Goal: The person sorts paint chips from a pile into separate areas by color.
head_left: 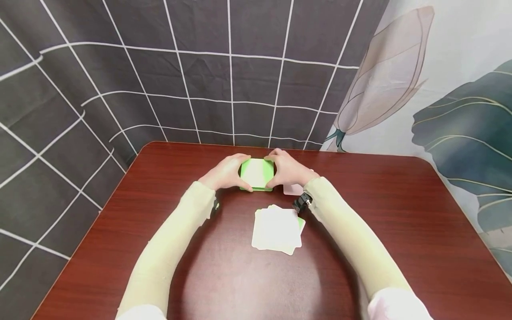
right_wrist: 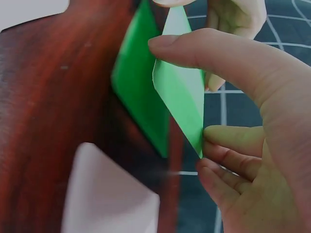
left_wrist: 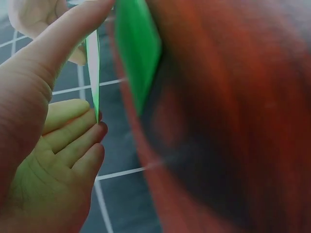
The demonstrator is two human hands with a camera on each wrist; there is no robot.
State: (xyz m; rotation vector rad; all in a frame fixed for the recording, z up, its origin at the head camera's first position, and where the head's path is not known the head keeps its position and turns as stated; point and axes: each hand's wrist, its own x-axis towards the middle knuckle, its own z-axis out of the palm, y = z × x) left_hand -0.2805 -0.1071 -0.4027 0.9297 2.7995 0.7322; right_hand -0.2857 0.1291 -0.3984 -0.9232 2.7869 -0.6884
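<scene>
Both hands pinch one green sheet of paper point(head_left: 257, 173) by its side edges, the left hand point(head_left: 224, 173) on its left, the right hand point(head_left: 289, 173) on its right, thumbs and fingers curled onto it. It hovers just above another green sheet point(right_wrist: 141, 97) lying far back on the tabletop point(head_left: 400, 231). A pink sheet point(head_left: 293, 190) lies beside the right wrist; a loose white stack point(head_left: 277, 229) lies nearer the person. No writing shows.
</scene>
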